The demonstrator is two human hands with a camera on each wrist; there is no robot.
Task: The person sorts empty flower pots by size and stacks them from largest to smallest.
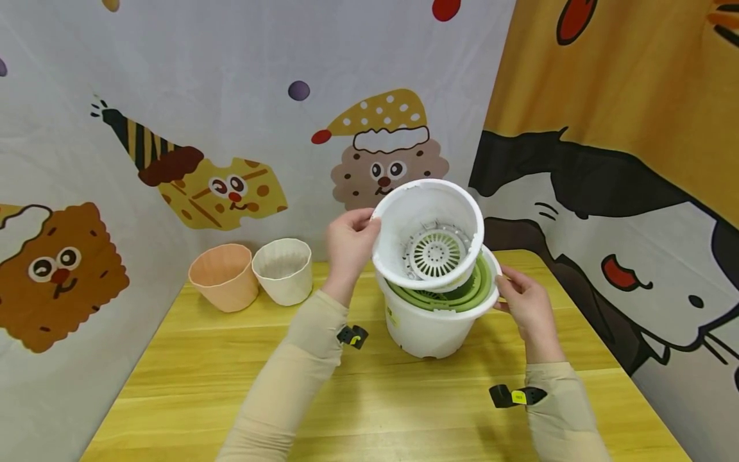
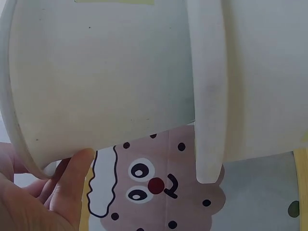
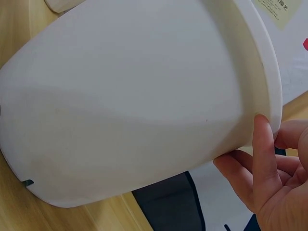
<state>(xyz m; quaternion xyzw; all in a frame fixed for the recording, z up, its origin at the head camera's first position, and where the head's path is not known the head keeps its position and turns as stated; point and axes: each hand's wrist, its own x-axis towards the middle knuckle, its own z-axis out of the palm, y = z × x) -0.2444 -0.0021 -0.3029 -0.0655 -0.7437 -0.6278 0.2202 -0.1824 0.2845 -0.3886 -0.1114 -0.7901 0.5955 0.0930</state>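
My left hand (image 1: 349, 247) pinches the left rim of a white plastic flower pot (image 1: 396, 240), with the thumb against the rim. This pot has a slotted round base inside and is tilted toward me, raised above a stack. Under it, green pots (image 1: 478, 290) sit nested in a larger white flower pot (image 1: 427, 332) on the table. My right hand (image 1: 528, 305) grips the right rim of that larger pot. The left wrist view shows the raised pot's outer wall (image 2: 106, 77) between rim and stack. In the right wrist view, fingers (image 3: 264, 159) hold the lower pot's rim.
A peach pot (image 1: 225, 282) and a cream pot (image 1: 284, 276) stand side by side at the back left of the wooden table (image 1: 242, 359). A cartoon-printed cloth (image 1: 231, 77) hangs behind the table and along both sides.
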